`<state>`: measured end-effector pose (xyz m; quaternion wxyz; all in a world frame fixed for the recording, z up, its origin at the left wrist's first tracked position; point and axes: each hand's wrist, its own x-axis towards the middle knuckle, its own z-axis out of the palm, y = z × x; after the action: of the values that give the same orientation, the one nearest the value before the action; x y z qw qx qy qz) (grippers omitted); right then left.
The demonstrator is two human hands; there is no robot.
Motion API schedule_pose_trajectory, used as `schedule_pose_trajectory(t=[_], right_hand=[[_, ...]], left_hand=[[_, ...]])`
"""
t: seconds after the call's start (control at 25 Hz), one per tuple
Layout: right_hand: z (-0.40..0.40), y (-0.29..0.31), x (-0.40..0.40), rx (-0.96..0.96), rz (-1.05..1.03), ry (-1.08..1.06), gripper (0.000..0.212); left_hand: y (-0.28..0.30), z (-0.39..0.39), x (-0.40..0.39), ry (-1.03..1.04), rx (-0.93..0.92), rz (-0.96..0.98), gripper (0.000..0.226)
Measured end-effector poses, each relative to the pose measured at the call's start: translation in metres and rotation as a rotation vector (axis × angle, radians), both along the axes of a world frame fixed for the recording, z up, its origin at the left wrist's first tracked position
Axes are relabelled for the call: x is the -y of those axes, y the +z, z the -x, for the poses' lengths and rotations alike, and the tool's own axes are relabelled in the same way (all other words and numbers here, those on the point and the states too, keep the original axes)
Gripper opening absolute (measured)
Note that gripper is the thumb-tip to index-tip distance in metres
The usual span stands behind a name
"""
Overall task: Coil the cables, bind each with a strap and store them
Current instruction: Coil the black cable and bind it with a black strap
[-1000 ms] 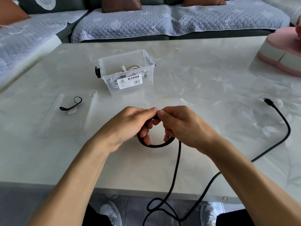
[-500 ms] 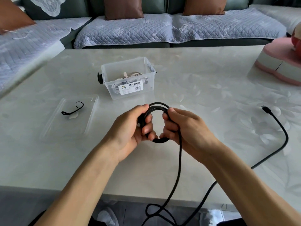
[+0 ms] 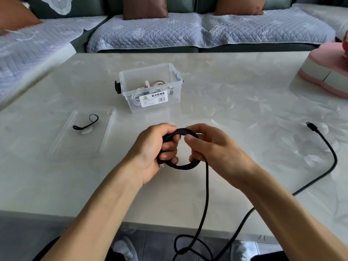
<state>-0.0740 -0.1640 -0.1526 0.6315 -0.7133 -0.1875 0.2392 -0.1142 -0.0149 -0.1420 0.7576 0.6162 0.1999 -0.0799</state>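
The left hand (image 3: pixel 156 151) is gripping the growing coil of black USB cable (image 3: pixel 180 147) above the table's near centre, while the right hand (image 3: pixel 212 146) is pinching its 3 o'clock side, feeding another loop on since a second ago. Coiling is progressing; much slack is trailing toward 5 o'clock.

table (image 3: pixel 216 185): pale marbled top | clear box (image 3: pixel 131 102) of pale cables | flat clear lid (image 3: pixel 62 140), black strap (image 3: pixel 85 123) on it | black cable (image 3: pixel 327 147) end at right | pink-white object (image 3: pixel 323 72), possibly a box
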Motion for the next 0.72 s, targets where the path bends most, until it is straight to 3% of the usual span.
schedule_pose_trajectory(t=[0.2,0.32,0.48,0.64,0.72], right_hand=[[0.003,-0.003,-0.006,0.17,0.09,-0.063,0.018],[0.004,-0.007,-0.01,0.083,-0.014,-0.08,0.017],[0.003,-0.006,-0.003,-0.087,-0.134,-0.003,0.014],[-0.003,-0.004,-0.002,0.082,-0.039,-0.069,0.021],[-0.003,-0.001,-0.003,0.231,0.103,-0.045,0.025]], left_hand=[[0.003,0.002,0.004,0.01,-0.026,-0.056,0.036],[0.005,0.001,0.013,0.136,-0.012,-0.132,0.05],[0.003,-0.004,0.012,0.324,0.066,-0.012,0.043],[0.005,-0.001,0.006,0.165,0.016,0.151,0.041],[0.009,0.003,0.003,0.031,-0.049,0.096,0.042]])
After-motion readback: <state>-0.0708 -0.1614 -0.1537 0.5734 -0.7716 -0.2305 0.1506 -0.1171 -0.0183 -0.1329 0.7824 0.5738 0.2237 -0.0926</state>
